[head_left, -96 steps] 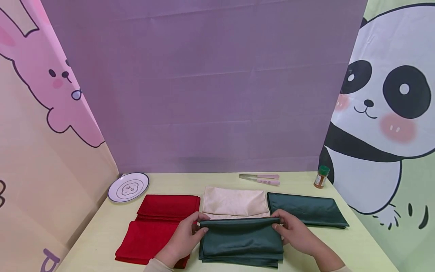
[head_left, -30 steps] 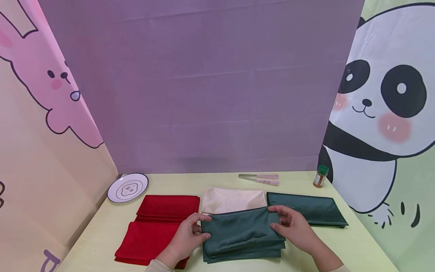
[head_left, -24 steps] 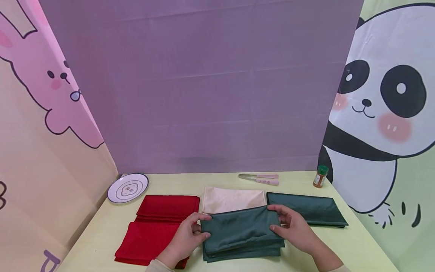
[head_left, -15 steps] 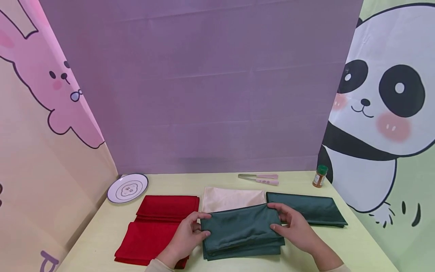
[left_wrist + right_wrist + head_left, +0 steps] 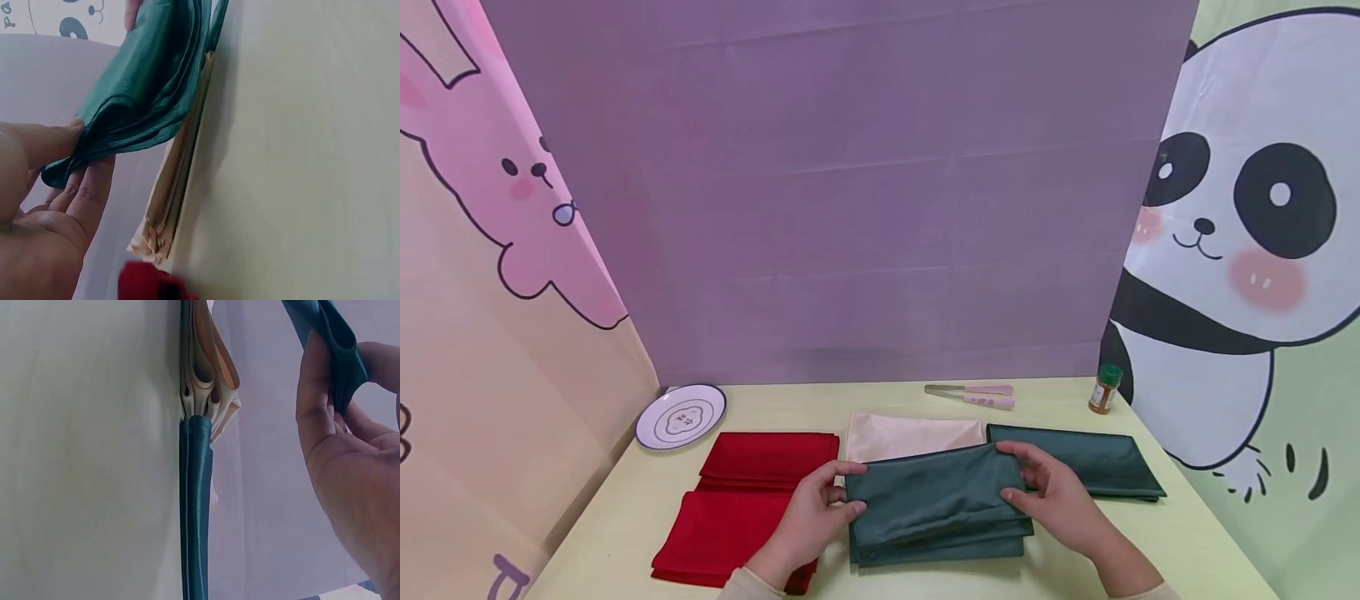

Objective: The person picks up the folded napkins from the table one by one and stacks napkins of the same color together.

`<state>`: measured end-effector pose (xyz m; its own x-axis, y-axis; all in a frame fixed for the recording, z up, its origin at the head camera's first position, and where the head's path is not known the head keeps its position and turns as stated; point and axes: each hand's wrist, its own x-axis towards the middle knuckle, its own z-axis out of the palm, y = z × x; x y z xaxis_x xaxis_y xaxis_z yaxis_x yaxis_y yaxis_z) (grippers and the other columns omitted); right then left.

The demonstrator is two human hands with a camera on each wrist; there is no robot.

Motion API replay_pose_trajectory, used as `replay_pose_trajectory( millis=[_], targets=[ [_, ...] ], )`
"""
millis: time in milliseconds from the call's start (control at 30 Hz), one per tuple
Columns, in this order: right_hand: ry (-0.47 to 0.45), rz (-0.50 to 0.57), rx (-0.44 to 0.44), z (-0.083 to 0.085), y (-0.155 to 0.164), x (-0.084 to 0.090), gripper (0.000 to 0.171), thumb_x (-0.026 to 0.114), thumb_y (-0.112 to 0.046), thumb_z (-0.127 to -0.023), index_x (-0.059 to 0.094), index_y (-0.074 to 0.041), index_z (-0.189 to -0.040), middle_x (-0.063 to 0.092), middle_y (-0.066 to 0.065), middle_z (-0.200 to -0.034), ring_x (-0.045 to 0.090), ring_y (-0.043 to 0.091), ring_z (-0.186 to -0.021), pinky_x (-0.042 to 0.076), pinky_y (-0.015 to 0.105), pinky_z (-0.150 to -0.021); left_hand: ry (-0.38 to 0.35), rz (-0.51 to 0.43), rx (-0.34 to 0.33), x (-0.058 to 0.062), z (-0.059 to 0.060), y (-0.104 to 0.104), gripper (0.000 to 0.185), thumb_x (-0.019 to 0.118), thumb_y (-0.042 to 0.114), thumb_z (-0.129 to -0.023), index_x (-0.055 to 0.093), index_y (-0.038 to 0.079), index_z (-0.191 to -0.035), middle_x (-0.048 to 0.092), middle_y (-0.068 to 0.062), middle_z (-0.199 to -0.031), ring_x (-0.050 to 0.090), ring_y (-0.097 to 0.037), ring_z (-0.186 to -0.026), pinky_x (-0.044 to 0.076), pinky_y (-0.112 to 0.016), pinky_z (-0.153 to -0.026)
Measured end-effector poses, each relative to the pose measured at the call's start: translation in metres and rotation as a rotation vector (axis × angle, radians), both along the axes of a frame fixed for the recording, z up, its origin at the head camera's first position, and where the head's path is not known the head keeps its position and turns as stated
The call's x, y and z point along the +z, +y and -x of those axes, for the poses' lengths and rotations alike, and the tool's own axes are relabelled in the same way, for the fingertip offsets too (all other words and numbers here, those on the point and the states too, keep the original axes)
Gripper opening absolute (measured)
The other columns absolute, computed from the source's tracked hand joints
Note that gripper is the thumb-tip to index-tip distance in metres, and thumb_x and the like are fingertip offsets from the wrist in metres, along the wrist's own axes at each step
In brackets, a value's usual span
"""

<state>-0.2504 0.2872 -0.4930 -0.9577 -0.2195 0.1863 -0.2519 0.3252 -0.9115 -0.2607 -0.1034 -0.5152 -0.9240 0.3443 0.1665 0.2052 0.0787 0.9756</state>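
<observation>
A folded dark green satin cloth is held up between both hands, in front of the cream folded cloth. My left hand pinches its left end between thumb and fingers; the left wrist view shows the layered folds of the green cloth sagging from that grip, raised off the table. My right hand pinches the right end, and in the right wrist view the cloth's end is gripped well away from the table. The lower part of the cream cloth is hidden behind the green one.
Two folded red cloths lie at the left, one in front of the other. Another folded green cloth lies at the right. Behind are a plate, pink-handled tongs and a green-capped jar.
Both hands first pinched the green cloth's far edge low near the table. The cloth has since risen and shifted away from the body, its right end higher, covering more of the cream cloth.
</observation>
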Motion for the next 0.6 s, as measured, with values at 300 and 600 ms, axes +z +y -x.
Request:
replay_pose_trajectory(
  millis=[300,600],
  targets=[
    [0.038,-0.022,-0.055,-0.001,0.006,0.008,0.063,0.080,-0.004,-0.092,0.054,-0.010,-0.149,0.064,0.016,-0.116,0.057,0.015,-0.084,0.051,0.029,-0.062,0.027,-0.079,-0.005,0.006,0.002,0.008,0.043,0.081,0.001,-0.090,0.068,0.009,-0.130,0.059,-0.016,-0.134,0.067,-0.020,-0.084,0.061,-0.027,-0.079],
    [0.047,0.008,-0.066,-0.001,0.012,0.017,0.064,0.078,0.000,-0.092,0.052,-0.007,-0.150,0.061,0.014,-0.106,0.054,0.013,-0.075,0.052,0.027,-0.059,-0.009,-0.125,-0.048,0.014,0.004,0.017,0.052,0.081,0.003,-0.091,0.063,0.007,-0.140,0.064,-0.019,-0.128,0.073,-0.026,-0.095,0.062,-0.032,-0.085]
  ],
)
